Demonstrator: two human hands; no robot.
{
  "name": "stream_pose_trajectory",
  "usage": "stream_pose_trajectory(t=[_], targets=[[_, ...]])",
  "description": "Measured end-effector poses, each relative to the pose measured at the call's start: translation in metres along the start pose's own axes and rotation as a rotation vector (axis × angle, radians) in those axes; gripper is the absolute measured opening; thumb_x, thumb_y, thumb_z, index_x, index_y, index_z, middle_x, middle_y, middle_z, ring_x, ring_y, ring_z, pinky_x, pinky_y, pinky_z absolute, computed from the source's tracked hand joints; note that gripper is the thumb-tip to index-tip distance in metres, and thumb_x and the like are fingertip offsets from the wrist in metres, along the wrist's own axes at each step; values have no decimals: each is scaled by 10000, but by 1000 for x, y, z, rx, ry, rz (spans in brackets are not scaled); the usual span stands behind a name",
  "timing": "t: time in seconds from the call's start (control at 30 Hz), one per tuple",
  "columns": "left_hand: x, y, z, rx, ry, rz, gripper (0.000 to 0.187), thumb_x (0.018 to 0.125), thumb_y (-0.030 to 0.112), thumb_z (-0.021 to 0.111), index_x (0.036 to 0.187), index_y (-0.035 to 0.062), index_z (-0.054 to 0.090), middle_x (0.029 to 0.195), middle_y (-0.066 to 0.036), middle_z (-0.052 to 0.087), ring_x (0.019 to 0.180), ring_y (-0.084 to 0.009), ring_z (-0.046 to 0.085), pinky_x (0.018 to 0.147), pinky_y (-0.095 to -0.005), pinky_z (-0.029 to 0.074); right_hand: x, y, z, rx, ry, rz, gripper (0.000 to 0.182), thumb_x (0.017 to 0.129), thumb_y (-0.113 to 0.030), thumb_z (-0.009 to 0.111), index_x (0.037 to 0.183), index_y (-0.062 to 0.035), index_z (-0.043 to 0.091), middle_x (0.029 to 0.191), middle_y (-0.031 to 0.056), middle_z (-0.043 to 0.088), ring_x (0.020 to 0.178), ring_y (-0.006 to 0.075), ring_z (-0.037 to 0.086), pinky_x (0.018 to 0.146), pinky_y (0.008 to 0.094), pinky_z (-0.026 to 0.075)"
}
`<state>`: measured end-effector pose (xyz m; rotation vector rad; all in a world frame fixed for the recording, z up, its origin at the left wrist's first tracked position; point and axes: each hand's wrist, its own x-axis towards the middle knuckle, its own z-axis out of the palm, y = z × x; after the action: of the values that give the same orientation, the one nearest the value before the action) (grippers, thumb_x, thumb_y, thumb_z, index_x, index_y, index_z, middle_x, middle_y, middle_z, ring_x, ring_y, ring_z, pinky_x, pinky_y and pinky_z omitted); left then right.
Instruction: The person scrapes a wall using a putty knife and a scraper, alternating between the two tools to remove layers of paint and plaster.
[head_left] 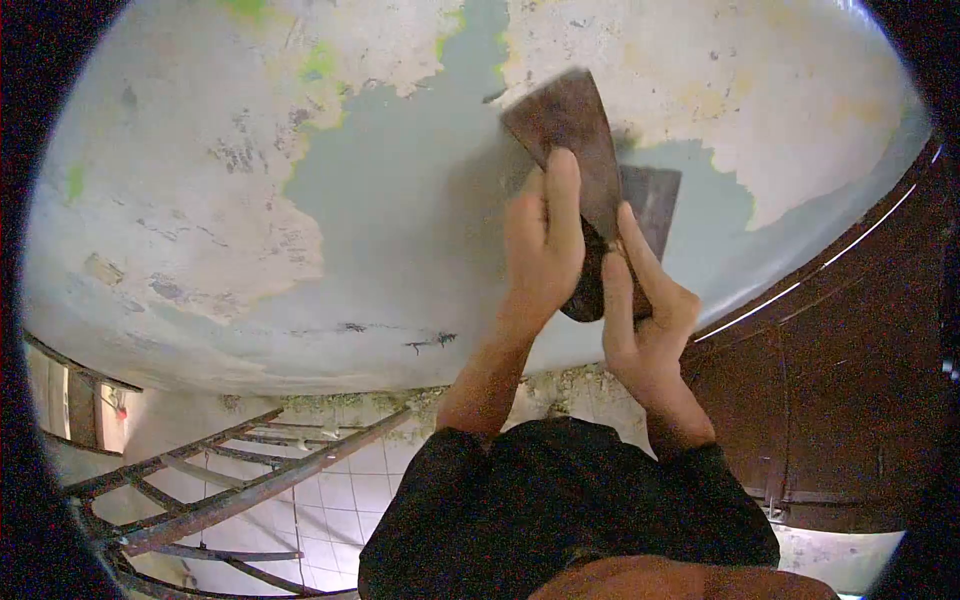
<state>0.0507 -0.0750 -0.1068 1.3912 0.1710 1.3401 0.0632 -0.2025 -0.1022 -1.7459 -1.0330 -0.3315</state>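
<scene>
Strong fisheye: black vignette rings the whole frame, straight lines bow near the edges. Ceiling (400,220) evenly lit, moderately bright, cool greenish-grey cast; no hard glare on it. Scraper blade (570,130) slightly motion-blurred at its top edge and throws a soft dark shadow (650,200) onto the ceiling just to its right. Thin bright specular line along the dark curved trim (800,290) at right; that side falls dim, reddish-brown, low detail. Warm light shows through an opening (110,415) at lower left. Dark sleeves (560,500) at bottom underexposed, soft. Overall mild compression softness.
</scene>
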Motion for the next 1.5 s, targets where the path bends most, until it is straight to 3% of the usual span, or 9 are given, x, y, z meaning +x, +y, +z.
stream_pose_trajectory(t=[0.07,0.13,0.3,0.53,0.6,0.67,0.77,1.2,1.5], targets=[[-13,-14,-2,162,-92,-40,427,1057,295,464,798,-34,541,633,-103,532,637,-100,434,551,-337,390,-6,13,-1,-36,-18,-1,383,947,-11,573,1324,59,571,972,143,724,840,87,588,757,238,489],[-13,-16,-1,71,-83,-91,419,1054,299,469,808,-34,535,650,-112,534,634,-109,442,556,-341,395,-6,24,6,-105,114,-197,415,909,-25,623,1323,-12,601,806,206,708,633,155,682,579,295,515],[-2,-4,-5,-19,-4,-79,414,1055,298,460,814,-33,526,642,-109,518,626,-120,456,552,-358,393,1,4,11,-28,11,-25,434,895,-15,640,1326,-12,598,813,188,708,651,149,672,612,281,523],[-15,-14,-3,96,-159,-83,433,1041,320,505,770,-18,518,635,-147,491,609,-106,437,541,-356,389,-3,22,-13,-55,57,-146,395,926,-35,629,1320,-18,600,931,135,734,810,100,658,731,257,528],[-12,-17,-2,63,-176,-99,431,1037,317,522,760,-13,516,625,-106,484,627,-89,416,544,-338,381,1,15,-23,34,2,84,379,936,-45,625,1312,-10,595,977,118,732,853,94,645,763,255,521],[-8,-13,1,-139,-226,-165,350,1046,317,511,813,61,567,719,43,518,692,-56,425,602,-268,382,5,3,-28,14,15,98,375,937,-45,625,1308,-5,589,974,119,730,858,88,640,757,245,516],[-10,-25,7,-178,-218,-195,341,1047,312,511,819,65,565,733,53,516,697,-43,423,602,-258,379,4,8,-30,99,41,115,379,938,-49,626,1313,-6,591,965,112,731,827,78,629,729,236,509],[11,3,-17,18,-58,-27,395,1034,271,530,748,-1,507,607,-28,465,618,-62,384,513,-303,337,-1,14,28,81,144,-145,403,940,-36,596,1338,22,574,864,184,721,707,67,612,608,254,497],[26,14,-31,142,-180,-2,391,1037,261,520,763,-17,506,583,-60,450,598,-62,377,493,-310,335,-7,-10,36,148,140,35,391,934,-4,583,1323,36,582,852,196,709,639,106,607,580,265,488]])
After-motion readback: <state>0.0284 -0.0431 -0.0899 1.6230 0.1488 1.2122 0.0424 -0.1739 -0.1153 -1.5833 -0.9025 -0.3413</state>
